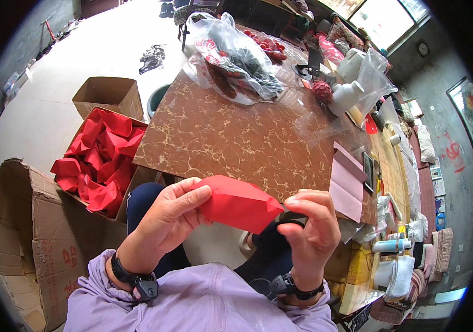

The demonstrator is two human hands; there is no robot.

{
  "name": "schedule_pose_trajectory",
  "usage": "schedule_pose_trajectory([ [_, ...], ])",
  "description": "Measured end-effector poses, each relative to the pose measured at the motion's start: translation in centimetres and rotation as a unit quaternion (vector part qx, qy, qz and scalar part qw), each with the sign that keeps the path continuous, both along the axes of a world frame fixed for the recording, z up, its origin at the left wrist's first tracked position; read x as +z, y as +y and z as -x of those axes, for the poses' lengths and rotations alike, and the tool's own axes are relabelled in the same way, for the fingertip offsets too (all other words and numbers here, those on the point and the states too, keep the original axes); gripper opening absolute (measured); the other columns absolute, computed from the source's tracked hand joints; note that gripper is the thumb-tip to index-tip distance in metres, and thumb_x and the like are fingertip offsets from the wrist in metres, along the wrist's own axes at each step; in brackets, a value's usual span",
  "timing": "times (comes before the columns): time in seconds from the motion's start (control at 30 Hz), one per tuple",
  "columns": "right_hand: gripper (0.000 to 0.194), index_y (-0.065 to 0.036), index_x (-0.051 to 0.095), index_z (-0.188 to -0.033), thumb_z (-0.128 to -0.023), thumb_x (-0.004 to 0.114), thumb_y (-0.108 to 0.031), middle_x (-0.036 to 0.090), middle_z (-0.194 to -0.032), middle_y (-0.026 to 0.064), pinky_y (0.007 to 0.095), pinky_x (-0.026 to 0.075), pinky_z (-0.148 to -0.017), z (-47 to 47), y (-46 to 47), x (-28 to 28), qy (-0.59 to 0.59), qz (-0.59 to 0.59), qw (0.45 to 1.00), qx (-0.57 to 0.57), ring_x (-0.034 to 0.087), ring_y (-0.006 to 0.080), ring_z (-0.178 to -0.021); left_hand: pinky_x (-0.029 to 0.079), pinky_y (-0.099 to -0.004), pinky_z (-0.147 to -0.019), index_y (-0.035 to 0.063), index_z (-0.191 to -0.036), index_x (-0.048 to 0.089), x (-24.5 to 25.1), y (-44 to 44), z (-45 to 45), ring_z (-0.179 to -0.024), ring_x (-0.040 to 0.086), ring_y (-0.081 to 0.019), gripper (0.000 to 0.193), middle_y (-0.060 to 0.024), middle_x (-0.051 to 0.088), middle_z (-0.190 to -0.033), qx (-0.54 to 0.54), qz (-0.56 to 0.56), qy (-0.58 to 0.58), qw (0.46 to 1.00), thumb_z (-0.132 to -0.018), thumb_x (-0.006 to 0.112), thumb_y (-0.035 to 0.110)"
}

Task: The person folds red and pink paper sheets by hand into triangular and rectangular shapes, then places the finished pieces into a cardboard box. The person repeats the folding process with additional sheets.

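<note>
My left hand point(178, 205) pinches one end of a folded red paper piece point(236, 203), thumb on top and fingers beneath. The paper is held above my lap, in front of the near table edge. Close to its pointed right end is my right hand point(313, 226), thumb and fingers spread; the forefinger is right at the paper's tip, and I cannot tell whether it touches. Similar red folded papers point(99, 157) fill an open cardboard box point(137, 195) to my left. On the table's right part lies a creased pink paper sheet point(346, 186).
The brown marbled table point(236, 137) bears a plastic bag point(236, 62), a white bottle point(346, 97) and a red ball point(322, 91). Left of it stand an empty carton point(110, 97) and a large cardboard box point(49, 245). A phone point(368, 172) and scissors point(380, 178) lie at the right.
</note>
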State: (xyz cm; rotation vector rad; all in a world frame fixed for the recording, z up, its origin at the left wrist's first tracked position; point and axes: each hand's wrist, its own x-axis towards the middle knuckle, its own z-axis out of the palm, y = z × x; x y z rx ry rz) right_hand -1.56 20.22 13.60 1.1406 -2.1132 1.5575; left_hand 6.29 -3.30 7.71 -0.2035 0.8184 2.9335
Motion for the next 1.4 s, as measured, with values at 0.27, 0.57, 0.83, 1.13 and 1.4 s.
schedule_pose_trajectory([
  [0.27,0.031,-0.008,0.077,-0.103,-0.077,0.092,-0.018,0.071,-0.099,0.0059,0.0347,0.050,-0.081,0.3,-1.3,0.2,0.085,-0.056,0.994,-0.042,0.064,0.0232,-0.092,0.057,-0.0298,-0.082,0.0043,-0.119,0.065,-0.2,0.1,-0.1,-0.091,0.071,-0.0143,0.021,-0.0057,0.073,-0.108,0.003,0.028,-0.008,1.000,-0.104,0.068,0.019],
  [0.57,0.016,-0.005,0.076,-0.095,-0.084,0.086,-0.010,0.070,-0.093,0.0069,0.0327,0.050,-0.077,-0.1,-1.2,-0.9,-0.032,0.012,0.999,-0.028,0.064,0.0211,-0.088,0.058,-0.0303,-0.081,0.0037,-0.120,0.066,-0.5,0.1,0.0,-0.092,0.071,-0.0145,0.022,-0.0062,0.074,-0.109,-0.004,0.031,-0.012,0.999,-0.104,0.068,0.019],
  [0.83,0.016,-0.004,0.075,-0.093,-0.084,0.086,-0.012,0.071,-0.092,0.0065,0.0320,0.051,-0.077,-0.3,-1.2,-1.2,-0.048,0.029,0.998,-0.042,0.063,0.0214,-0.087,0.057,-0.0305,-0.083,0.0044,-0.115,0.067,-1.0,-0.1,-0.1,-0.092,0.070,-0.0138,0.017,-0.0055,0.074,-0.106,-0.006,0.053,0.021,0.998,-0.102,0.071,0.015],
  [1.13,0.020,-0.006,0.072,-0.098,-0.084,0.085,-0.011,0.071,-0.099,0.0091,0.0379,0.052,-0.086,0.4,0.3,-1.1,0.122,0.000,0.992,-0.044,0.065,0.0247,-0.091,0.054,-0.0291,-0.087,0.0046,-0.107,0.070,-2.2,-0.5,-0.1,-0.097,0.067,-0.0148,0.014,-0.0046,0.070,-0.108,0.029,0.170,0.162,0.972,-0.094,0.077,0.004],
  [1.4,0.023,-0.001,0.071,-0.110,-0.099,0.076,-0.021,0.070,-0.106,0.0091,0.0271,0.050,-0.088,1.1,1.6,-3.0,-0.139,0.063,0.985,-0.077,0.065,0.0150,-0.099,0.053,-0.0310,-0.072,0.0109,-0.103,0.074,-0.8,-1.6,-0.1,-0.087,0.063,-0.0211,0.029,-0.0032,0.069,-0.103,0.238,0.680,0.376,0.582,-0.077,0.082,0.001],
])
